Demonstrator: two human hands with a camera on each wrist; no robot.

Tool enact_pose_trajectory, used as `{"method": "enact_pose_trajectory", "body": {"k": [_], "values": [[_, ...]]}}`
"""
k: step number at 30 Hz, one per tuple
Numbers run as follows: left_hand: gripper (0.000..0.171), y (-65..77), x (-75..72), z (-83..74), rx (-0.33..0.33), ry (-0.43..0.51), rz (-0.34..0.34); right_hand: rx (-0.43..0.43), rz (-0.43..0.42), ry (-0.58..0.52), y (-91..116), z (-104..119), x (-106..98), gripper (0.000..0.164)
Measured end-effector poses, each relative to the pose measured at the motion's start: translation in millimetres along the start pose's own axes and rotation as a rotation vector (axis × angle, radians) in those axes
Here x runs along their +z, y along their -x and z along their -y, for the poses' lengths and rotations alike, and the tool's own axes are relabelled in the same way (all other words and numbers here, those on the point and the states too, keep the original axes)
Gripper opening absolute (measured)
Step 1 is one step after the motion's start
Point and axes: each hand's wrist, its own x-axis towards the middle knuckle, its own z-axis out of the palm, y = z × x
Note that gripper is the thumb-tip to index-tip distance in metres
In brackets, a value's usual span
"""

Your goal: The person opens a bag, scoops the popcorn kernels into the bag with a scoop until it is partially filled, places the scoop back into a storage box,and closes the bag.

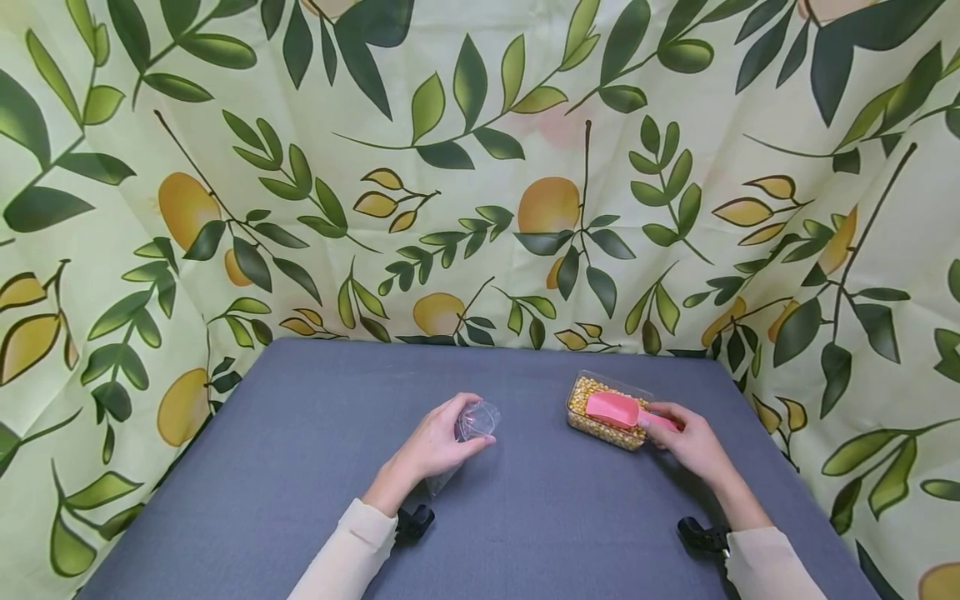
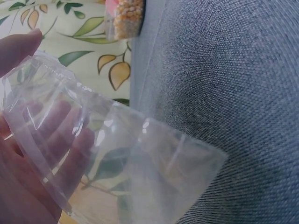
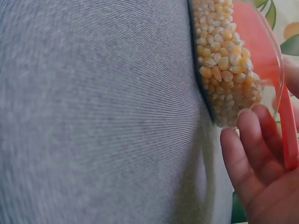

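My left hand holds a clear plastic bag by its mouth, which is spread into a round opening between thumb and fingers. In the left wrist view the creased, see-through bag hangs down past the fingers and looks empty. On the right, my right hand grips the handle of a pink scoop. The scoop lies over yellow corn kernels in a clear rectangular container. In the right wrist view, fingertips are at the container's near end, beside the scoop handle.
A grey-blue cloth covers the table. Behind and at both sides hangs a pale curtain printed with leaves and yellow fruit. Black wrist-camera mounts sit below both wrists.
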Motion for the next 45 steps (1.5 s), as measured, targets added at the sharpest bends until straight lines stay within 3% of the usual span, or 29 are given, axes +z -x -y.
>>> {"method": "enact_pose_trajectory", "body": {"k": [5, 11, 17, 33, 36, 45], "values": [[0.059, 0.1, 0.5, -0.1, 0.002, 0.004, 0.005, 0.021, 0.010, -0.136, 2, -1, 2, 0.050], [0.059, 0.9, 0.1, -1.4, -0.015, -0.009, 0.009, 0.010, 0.007, -0.218, 1, -1, 4, 0.046], [0.059, 1.8, -0.6, -1.9, -0.029, -0.013, 0.019, 0.073, -0.025, -0.253, 0, 0, 6, 0.049], [0.058, 2.0, 0.3, -3.2, -0.019, -0.008, 0.011, 0.125, -0.032, -0.215, 5, 16, -9, 0.050], [0.058, 1.8, 0.4, -3.5, -0.016, -0.002, 0.012, 0.126, -0.024, -0.189, 8, 26, -16, 0.047], [0.060, 1.3, 0.1, -3.9, 0.004, 0.009, 0.007, 0.114, -0.034, -0.076, 5, 20, -30, 0.047]]}}
